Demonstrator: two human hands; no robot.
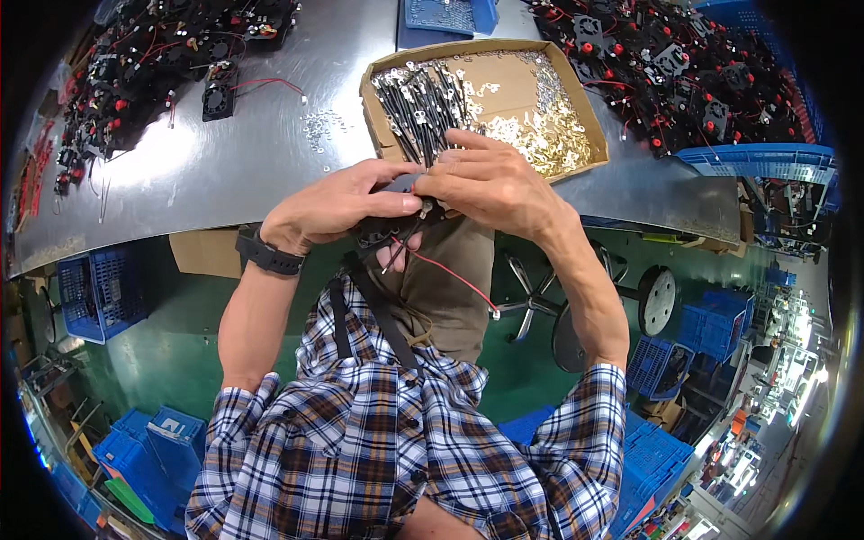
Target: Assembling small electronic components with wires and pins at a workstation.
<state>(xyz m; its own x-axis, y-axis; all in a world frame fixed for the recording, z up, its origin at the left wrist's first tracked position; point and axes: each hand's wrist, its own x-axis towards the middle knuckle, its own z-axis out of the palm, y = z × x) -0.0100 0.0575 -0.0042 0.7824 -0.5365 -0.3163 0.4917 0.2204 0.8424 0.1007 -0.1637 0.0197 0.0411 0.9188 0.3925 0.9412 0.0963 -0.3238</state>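
Observation:
My left hand [337, 200] is closed round a black fan unit [373, 236] at the table's front edge, its thumb on top and some fingers underneath. A red wire [450, 268] runs from the unit over my lap to a small white connector [495, 314]. At the unit's upper right side, my right hand [499, 187] has its thumb and forefinger pinched together; whatever lies between them is hidden. Just beyond my hands, a shallow cardboard tray [385, 142] holds black cables with ring ends [418, 108], brass-coloured metal pieces [549, 144] and silver ones [546, 88].
Piles of black fan units with red wires lie at the far left [180, 54] and far right [670, 63]. Small silver parts [326, 129] are scattered on the metal table [234, 166]. A blue bin [447, 18] stands behind the tray. Blue crates [101, 292] and a wheeled stool base [535, 301] are below.

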